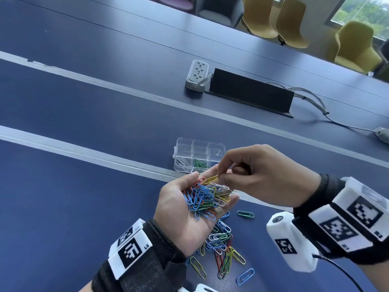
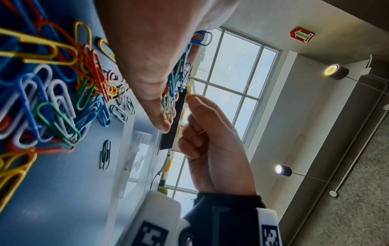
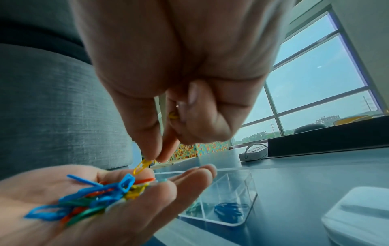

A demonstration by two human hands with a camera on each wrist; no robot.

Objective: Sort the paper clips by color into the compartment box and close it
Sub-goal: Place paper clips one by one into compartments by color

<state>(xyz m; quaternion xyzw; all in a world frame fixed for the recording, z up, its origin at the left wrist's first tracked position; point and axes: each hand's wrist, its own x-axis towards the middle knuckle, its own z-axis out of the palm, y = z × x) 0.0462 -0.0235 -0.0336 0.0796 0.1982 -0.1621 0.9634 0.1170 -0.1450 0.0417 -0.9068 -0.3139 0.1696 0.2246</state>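
Compartment box (image 1: 199,154) sits on tabletop (image 1: 84,186) beyond cupped left hand (image 1: 189,209); loose paper clips (image 1: 221,247) lie below that hand; power strip (image 1: 196,73) farther back.

The paper clips in the left hand (image 1: 185,209) are blue, red, green, yellow and white (image 1: 207,197). The clip pinched by the right hand (image 1: 259,175) is yellow (image 1: 211,179). The compartment box (image 1: 210,142) is clear, with white (image 1: 182,163), green (image 1: 199,163) and blue clips inside. The table (image 1: 84,102) is dark blue with pale stripes.
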